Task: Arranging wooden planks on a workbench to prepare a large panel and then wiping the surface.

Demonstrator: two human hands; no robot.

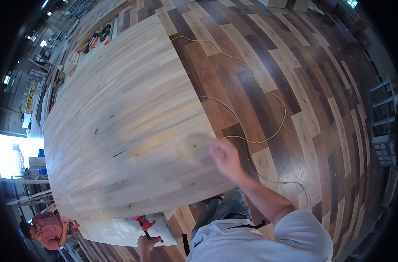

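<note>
Large butcher-block wood panel (124, 118) lies flat as the surface, its near edge toward the person. Right hand (225, 158) hovers at the near right corner of the surface, motion-blurred; whether its grip is apart or together cannot be told. Left hand (147, 243) sits below the near edge, grip closed on the handle of a red clamp (144, 223) over a pale board (120, 231). Yellow cord (269, 94) trails across the plank floor (321, 131). Another person (46, 229) stands at the near left corner.
</note>
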